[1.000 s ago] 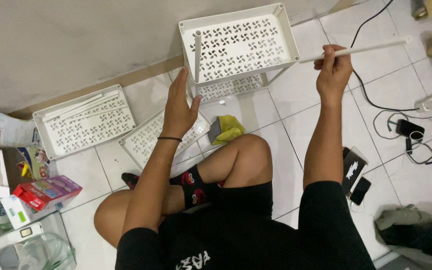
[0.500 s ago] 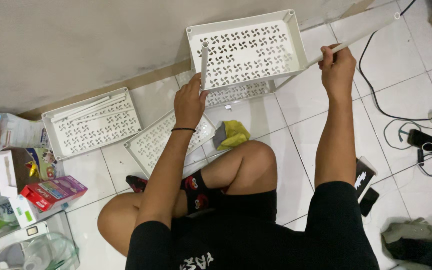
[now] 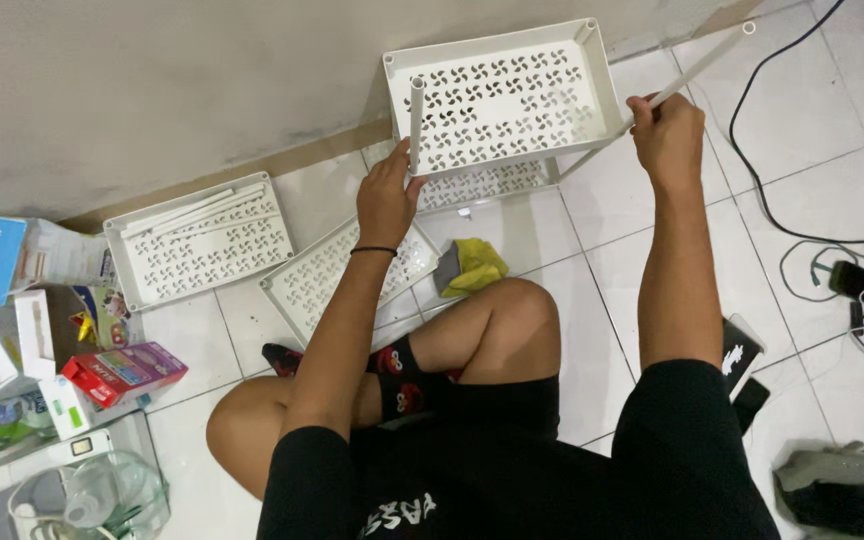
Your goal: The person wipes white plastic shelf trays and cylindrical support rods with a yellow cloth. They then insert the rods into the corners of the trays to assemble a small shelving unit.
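Note:
I sit cross-legged on a tiled floor facing a white perforated plastic shelf rack [image 3: 512, 100]. My left hand [image 3: 388, 198] grips a white tube [image 3: 415, 120] standing upright at the rack's front left corner. My right hand [image 3: 668, 135] holds a second white tube [image 3: 704, 62] that slants up and to the right from the rack's front right corner. A lower tray of the rack [image 3: 482, 186] shows beneath the top one.
Two loose white trays lie on the floor to the left: one [image 3: 200, 248] holding spare tubes, one [image 3: 337, 275] under my left forearm. A yellow cloth [image 3: 474, 265] lies by my knee. Boxes [image 3: 122, 372] crowd the left; black cables [image 3: 802, 235] and a phone [image 3: 737, 352] lie right.
The view has shifted, so the rack sits further right. My right hand's tube has tilted from near level to steeply slanted. My left hand stays on the upright tube.

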